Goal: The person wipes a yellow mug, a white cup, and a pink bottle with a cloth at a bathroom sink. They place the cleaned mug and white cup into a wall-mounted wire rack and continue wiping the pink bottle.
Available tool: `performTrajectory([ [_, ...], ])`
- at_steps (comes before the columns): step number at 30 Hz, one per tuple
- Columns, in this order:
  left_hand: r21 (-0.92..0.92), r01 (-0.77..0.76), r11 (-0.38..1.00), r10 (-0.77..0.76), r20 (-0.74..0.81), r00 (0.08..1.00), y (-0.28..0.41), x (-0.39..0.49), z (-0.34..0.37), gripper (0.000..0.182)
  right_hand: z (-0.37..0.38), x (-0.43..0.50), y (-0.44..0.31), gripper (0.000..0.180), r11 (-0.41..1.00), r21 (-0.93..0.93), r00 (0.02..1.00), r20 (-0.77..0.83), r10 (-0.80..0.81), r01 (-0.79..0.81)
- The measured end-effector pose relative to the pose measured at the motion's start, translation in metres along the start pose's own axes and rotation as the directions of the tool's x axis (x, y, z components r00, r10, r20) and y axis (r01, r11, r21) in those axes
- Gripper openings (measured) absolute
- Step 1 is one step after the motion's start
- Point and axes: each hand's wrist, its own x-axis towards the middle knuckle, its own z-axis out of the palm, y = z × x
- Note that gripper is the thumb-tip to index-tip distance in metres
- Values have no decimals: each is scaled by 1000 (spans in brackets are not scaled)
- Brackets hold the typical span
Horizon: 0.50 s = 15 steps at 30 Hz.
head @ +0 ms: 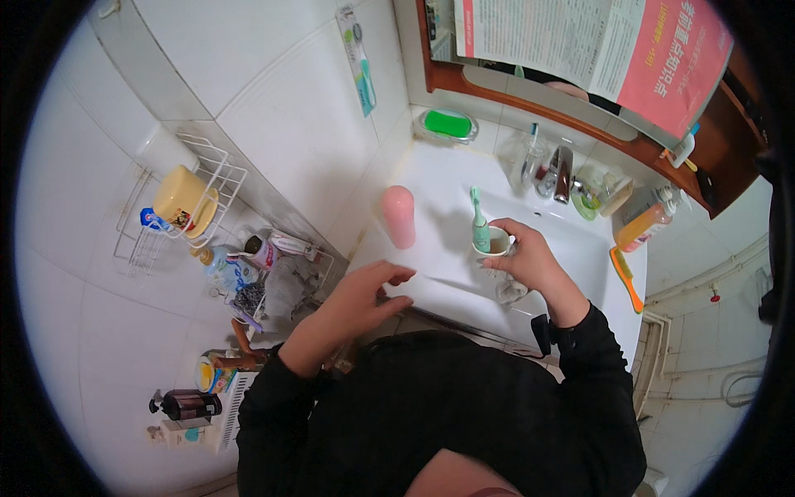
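My right hand [525,255] grips a small white cup [499,242] over the near side of the white washbasin [577,261]. From the cup rises a thick-handled, mint-green toothbrush [481,227], head up. Under that hand lies a crumpled greyish cloth [512,289], partly hidden by it. My left hand [363,298] holds nothing, its fingers apart above the basin's front left edge. Standing beyond it on the basin's left ledge is a pink rounded bottle or case [399,217], apart from my fingers.
Green soap [448,124] sits in a dish at the back left. Near the faucet [562,174] stand a glass cup [529,161] and an orange pump bottle [646,225]. An orange comb [626,279] lies right. Wire racks [214,180] hold toiletries at left. A mirror cabinet [497,87] overhangs the back.
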Motion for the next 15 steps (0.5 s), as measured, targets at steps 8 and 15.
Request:
performTrajectory([
  [8,-97,-79,992,96,186,978,-10,56,70,76,17,-55,-7,59,998,-47,998,-54,32,-34],
  [15,-85,-166,982,181,224,958,-10,65,90,76,29,-75,-5,57,999,-26,991,-132,-22,19],
])
